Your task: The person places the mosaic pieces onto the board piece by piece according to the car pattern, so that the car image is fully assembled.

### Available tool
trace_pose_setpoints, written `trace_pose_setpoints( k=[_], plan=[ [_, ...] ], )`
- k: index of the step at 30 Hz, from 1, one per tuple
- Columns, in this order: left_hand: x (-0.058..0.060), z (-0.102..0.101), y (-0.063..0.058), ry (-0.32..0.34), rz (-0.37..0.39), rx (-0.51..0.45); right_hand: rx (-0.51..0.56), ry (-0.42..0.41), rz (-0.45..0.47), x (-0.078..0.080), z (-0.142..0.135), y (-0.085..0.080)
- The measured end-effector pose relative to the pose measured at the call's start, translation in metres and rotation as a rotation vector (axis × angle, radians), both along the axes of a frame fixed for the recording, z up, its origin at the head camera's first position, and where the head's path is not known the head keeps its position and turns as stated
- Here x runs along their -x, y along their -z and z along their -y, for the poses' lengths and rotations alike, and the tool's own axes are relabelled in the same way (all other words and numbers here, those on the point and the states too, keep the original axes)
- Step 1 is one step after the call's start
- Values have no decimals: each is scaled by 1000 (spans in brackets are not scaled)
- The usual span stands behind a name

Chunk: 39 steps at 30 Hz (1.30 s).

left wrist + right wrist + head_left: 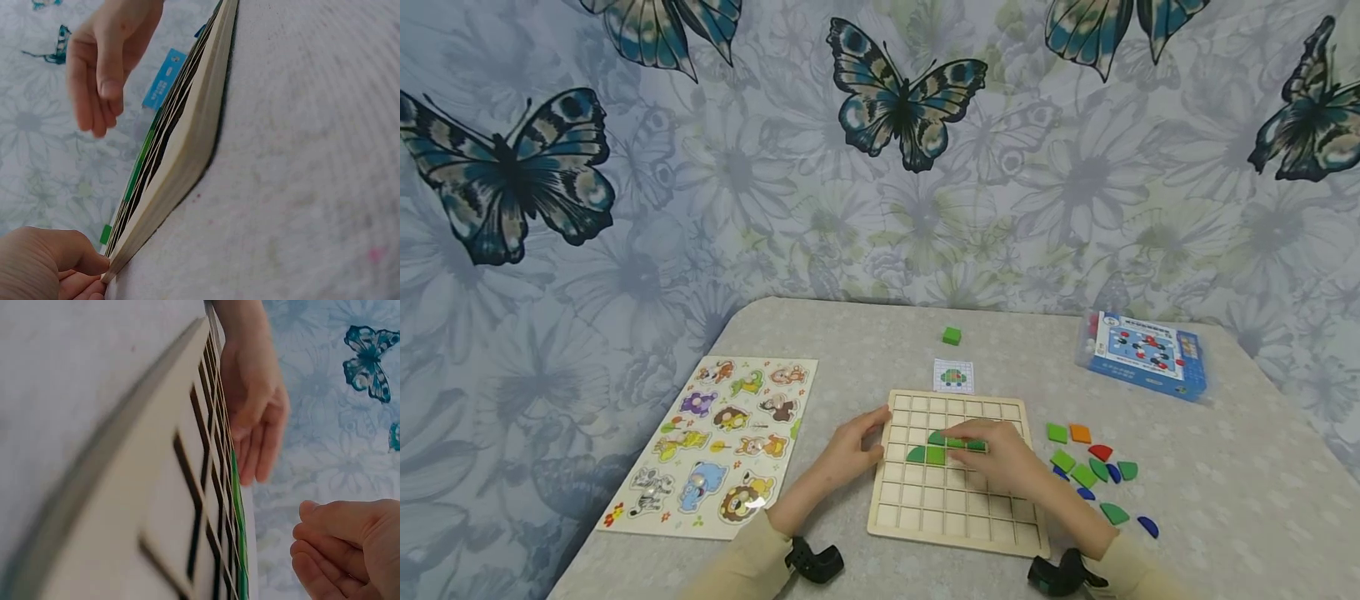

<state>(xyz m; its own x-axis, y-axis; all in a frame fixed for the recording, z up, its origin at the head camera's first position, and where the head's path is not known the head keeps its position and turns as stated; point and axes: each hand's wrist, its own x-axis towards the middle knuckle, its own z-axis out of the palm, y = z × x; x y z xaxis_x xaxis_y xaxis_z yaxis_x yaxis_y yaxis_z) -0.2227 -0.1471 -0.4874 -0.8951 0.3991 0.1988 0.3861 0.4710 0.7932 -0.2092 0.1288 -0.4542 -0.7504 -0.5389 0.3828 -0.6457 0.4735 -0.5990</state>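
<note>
A wooden grid board (pixel 955 517) lies in front of me, with light green squares (pixel 935 456) and dark green rounded pieces (pixel 916 454) in its middle cells. At the board's left edge, my left hand (pixel 848 448) rests with thumb and fingertips against the rim. My right hand (pixel 1003 454) hovers over the green pieces and covers part of them. In the right wrist view, the right hand (pixel 350 547) shows a gap above the board, its fingers loosely bent and no piece visible in them. A small pattern card (pixel 953 377) lies just beyond the board.
Loose green, orange, red and blue pieces (pixel 1083 476) are scattered right of the board. A green block (pixel 952 336) sits behind the card. An animal puzzle board (pixel 707 450) lies on the left. A blue box (pixel 1142 354) stands at the back right, near the patterned wall.
</note>
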Motion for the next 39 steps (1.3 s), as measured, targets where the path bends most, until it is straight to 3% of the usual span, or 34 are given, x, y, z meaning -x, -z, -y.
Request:
trace_pose_setpoints(
  k=[8,16,27,39],
  plan=[
    [0,-2,2,-2,-16,-15,-40,250,-12,3,-77,-10],
    [-3,1,1,-1,-5,-15,-106,360,66,8,-138,-3],
    [-1,-2,0,-7,-3,-2,-208,449,150,8,-153,12],
    [-2,-2,0,-12,-3,5,-234,419,2,9,-152,17]
  ],
)
